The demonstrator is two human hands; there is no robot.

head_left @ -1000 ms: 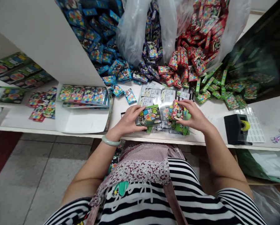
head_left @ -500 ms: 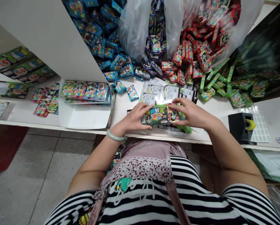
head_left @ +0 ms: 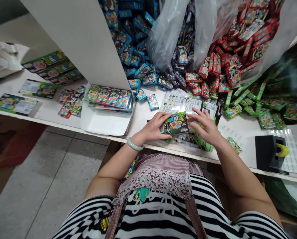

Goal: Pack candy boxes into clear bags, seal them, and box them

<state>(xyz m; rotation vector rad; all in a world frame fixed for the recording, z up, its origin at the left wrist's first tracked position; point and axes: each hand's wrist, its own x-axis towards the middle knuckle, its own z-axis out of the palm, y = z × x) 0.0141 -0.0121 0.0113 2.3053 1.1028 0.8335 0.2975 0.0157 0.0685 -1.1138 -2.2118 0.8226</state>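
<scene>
My left hand (head_left: pixel 156 127), with a pale bangle at its wrist, grips the left end of a green and black printed pack (head_left: pixel 177 124) between thumb and fingers. At the right end of that pack is my right hand (head_left: pixel 203 127), its fingers apart; whether a fingertip touches the pack I cannot tell. Beneath and behind the pack lie clear sleeves with printed cards (head_left: pixel 180 100). Left of my left hand, a white open box (head_left: pixel 105 123) bears a row of colourful small packs (head_left: pixel 110 97).
Heaps of blue boxes (head_left: pixel 135 49), purple boxes (head_left: pixel 183 54), red boxes (head_left: pixel 234 74) and green boxes (head_left: pixel 267 118) lie along the back. A black tape dispenser (head_left: pixel 266 152) stands at the right edge. A white panel (head_left: pixel 88 39) rises at the left.
The view has shifted left. A small red pack between my right fingers is no longer there, and those fingers have opened. A small green packet now lies on the table right of my right wrist.
</scene>
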